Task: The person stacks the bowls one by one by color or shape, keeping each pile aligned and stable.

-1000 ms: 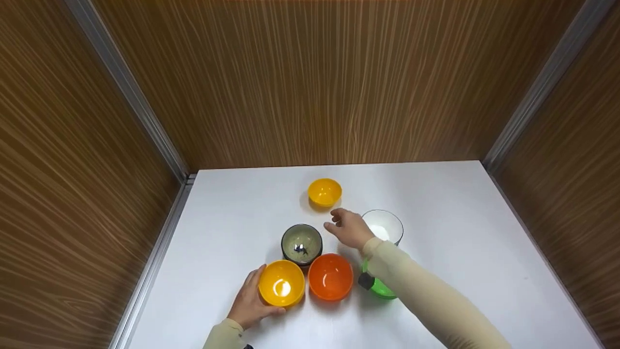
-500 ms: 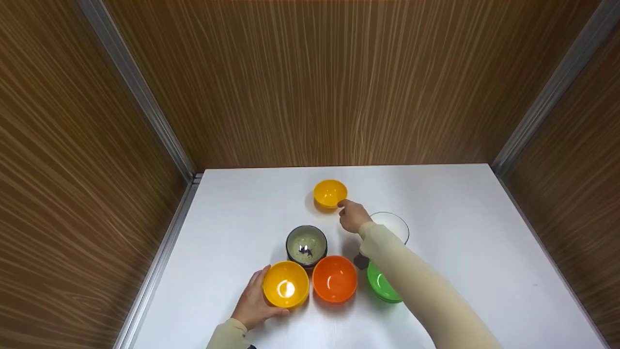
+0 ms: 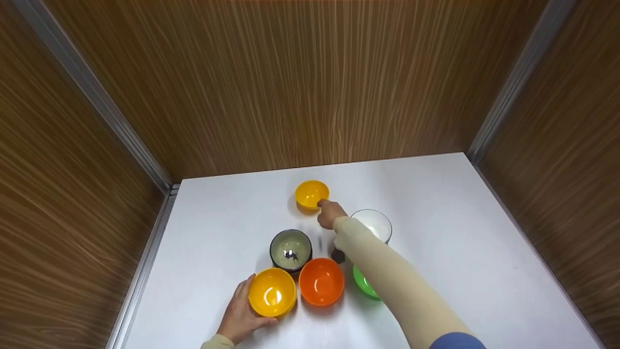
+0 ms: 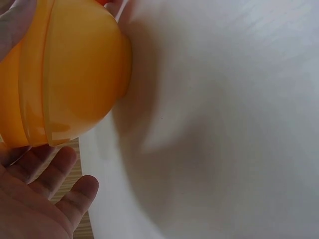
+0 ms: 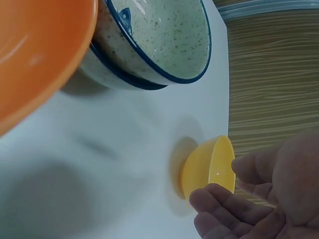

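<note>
My left hand (image 3: 240,310) holds a yellow bowl (image 3: 272,293) at its left side in the head view. The left wrist view shows more than one rim on this yellow bowl (image 4: 84,69), as if nested, with the thumb on one side and fingers on the other. My right hand (image 3: 331,214) is at the near right rim of another yellow bowl (image 3: 310,193), which stands upright at the back. In the right wrist view, thumb and fingers are spread around that bowl's rim (image 5: 202,169), with a gap between them; a firm grip is not visible.
An orange bowl (image 3: 321,283) stands right of the left hand's bowl. Behind them are stacked speckled bowls with dark rims (image 3: 290,249). Green bowls (image 3: 364,282) and a white bowl with a dark rim (image 3: 375,222) lie partly under the right arm. Wood-grain panels (image 3: 310,87) surround the white table.
My right hand has reached forward and left to the far yellow bowl's rim. The left hand keeps its hold on the near yellow bowl. The head view has shifted slightly.
</note>
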`<state>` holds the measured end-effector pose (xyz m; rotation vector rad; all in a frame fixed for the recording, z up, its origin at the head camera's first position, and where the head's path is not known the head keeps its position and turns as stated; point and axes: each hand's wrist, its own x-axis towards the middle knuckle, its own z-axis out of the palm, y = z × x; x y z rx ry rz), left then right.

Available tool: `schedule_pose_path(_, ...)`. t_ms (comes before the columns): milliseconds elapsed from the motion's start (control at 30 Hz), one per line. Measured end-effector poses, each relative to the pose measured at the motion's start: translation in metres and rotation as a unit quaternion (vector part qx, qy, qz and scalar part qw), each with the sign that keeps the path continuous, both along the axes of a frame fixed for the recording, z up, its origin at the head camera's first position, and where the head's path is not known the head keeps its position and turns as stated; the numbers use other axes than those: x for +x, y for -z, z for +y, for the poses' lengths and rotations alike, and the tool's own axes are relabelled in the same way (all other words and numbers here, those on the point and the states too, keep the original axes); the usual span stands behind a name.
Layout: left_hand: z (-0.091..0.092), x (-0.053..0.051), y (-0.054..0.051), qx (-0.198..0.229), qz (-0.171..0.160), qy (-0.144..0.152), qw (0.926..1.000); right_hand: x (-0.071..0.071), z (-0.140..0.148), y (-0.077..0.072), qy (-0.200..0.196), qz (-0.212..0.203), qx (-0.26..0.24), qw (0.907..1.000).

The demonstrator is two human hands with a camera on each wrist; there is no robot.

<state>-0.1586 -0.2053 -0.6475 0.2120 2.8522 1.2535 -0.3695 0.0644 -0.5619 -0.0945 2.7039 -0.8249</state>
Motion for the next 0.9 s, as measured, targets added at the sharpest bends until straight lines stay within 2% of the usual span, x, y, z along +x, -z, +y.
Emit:
schedule_pose_path(167,-0.004,0.006,-0.004,0.004,0.009,-0.002,0.9999,-0.003,-0.005,0.006,0.002,-0.028,0.003,0.9996)
schedule_pose_path(267,-0.004,0.009,-0.006,0.006,0.003,-0.006,1.0,-0.004,-0.005,0.01,-0.01,-0.039,0.001,0.9992)
schedule_pose_path(367,-0.001,0.011,-0.007,0.01,-0.007,-0.006,0.9999,-0.005,-0.001,0.014,-0.004,-0.051,-0.001,0.9987)
schedule_pose_path(600,0.014,0.009,-0.008,0.018,-0.018,-0.001,0.9997,-0.008,0.018,0.023,-0.012,-0.045,0.022,0.9987)
schedule_pose_path(900,0.024,0.006,-0.014,0.021,-0.022,0.015,0.9994,-0.003,0.029,0.021,-0.004,-0.047,0.02,0.9987)
